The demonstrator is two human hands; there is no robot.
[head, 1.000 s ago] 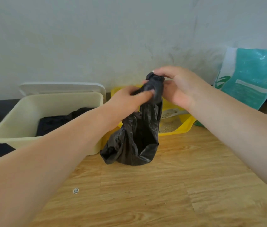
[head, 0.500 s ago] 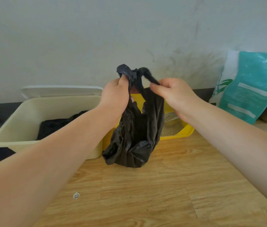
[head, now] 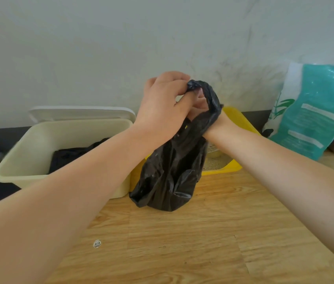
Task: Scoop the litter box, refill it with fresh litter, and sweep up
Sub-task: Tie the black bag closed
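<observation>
I see a wood-grain floor point(head: 213, 242) running back to a pale wall point(head: 100, 48). Largest on it is a cream bin point(head: 39, 148) at the left by the wall, its lid point(head: 80, 113) open behind it, dark material lying inside. At the right edge a teal and white litter bag point(head: 317, 111) leans on the wall; it carries a green leaf print and pale label strips, but I cannot read any writing. Between them sits the yellow litter box point(head: 231, 169), mostly hidden by a black plastic bag point(head: 172, 177) whose bottom rests on the floor just in front. My left hand point(head: 162, 107) pinches the bag's twisted top, fingers curled. My right hand point(head: 198, 105) is largely covered by the left and by a bag handle looped over the wrist; I cannot tell its grip. A small round scrap point(head: 97, 243) lies near the front left.
</observation>
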